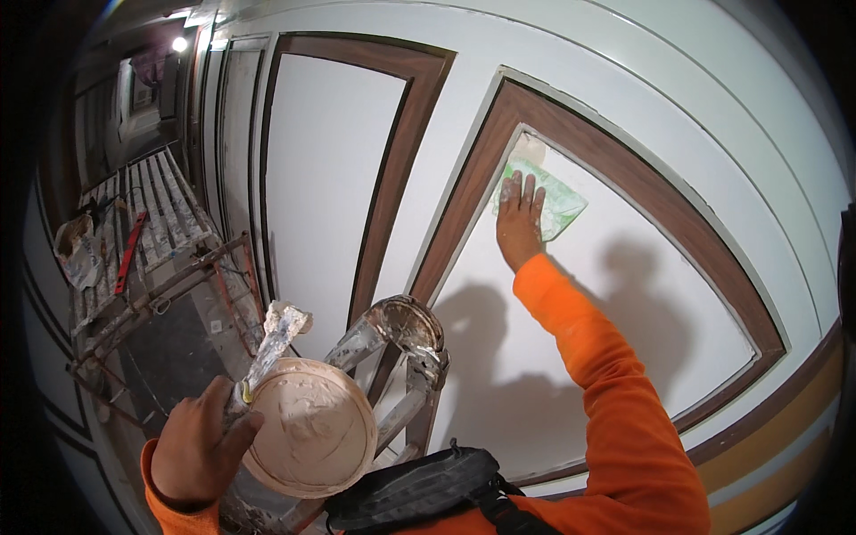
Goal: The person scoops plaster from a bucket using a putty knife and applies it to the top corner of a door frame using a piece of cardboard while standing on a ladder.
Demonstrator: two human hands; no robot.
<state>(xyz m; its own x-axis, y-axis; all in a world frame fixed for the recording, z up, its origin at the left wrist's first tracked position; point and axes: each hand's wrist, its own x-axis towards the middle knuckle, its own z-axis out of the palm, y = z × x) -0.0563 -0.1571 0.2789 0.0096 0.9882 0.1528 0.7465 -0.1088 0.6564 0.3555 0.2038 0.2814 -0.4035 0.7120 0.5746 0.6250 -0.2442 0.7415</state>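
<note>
My right hand [523,218] presses a crumpled green-and-white sheet [560,203], cloth or plastic, against the upper left corner of a white wall panel [624,267]. Its fingers lie stretched over the sheet, and a beige smear [528,150] shows just above. Low on the left, my left hand [198,441] is closed on the handle of a putty-caked tool [276,337] and holds a round tub [309,428] of pinkish-beige filler beside it. The tool's caked end points up past the tub's rim. How my fingers grip the tub underneath is hidden.
Brown wood-look trim [464,201] frames the panel. A stained stepladder top [406,325] stands close behind the tub. Further left is a slatted scaffold platform [165,209] bearing a red level [130,252] and a splattered bucket [78,251]. A black bag [419,490] hangs at my front.
</note>
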